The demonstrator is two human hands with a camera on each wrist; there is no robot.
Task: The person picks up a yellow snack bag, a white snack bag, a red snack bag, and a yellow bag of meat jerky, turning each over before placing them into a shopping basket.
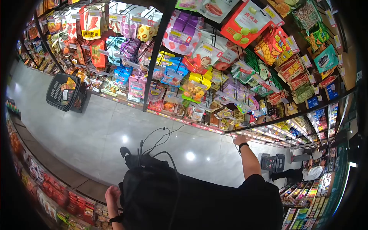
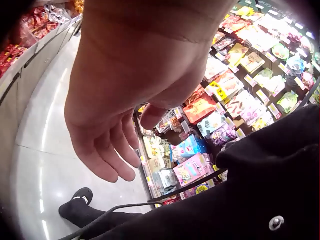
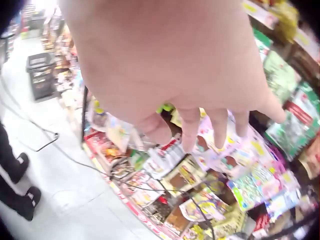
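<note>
My left hand [image 1: 112, 196] hangs low at my side, and its fingers [image 2: 107, 152] droop loosely with nothing in them. Over by the snack racks, my right hand [image 1: 240, 140] is stretched out in front of the lower shelf edge. In the right wrist view its spread fingers [image 3: 189, 130] overlap bagged snacks, among them a lilac packet [image 3: 245, 150] and a green-and-white bag [image 3: 299, 122]. No object shows in its grasp. A thin black cable [image 3: 145, 187] runs below that hand across the packets.
A black shopping basket [image 1: 65, 92] with some packets inside stands on the grey floor [image 1: 103, 130]. Another dark basket [image 1: 273, 163] is at the right, near other people [image 1: 306, 172]. Low bins of snacks [image 1: 63, 195] line the aisle's other side. Loose cables [image 1: 157, 140] hang before me.
</note>
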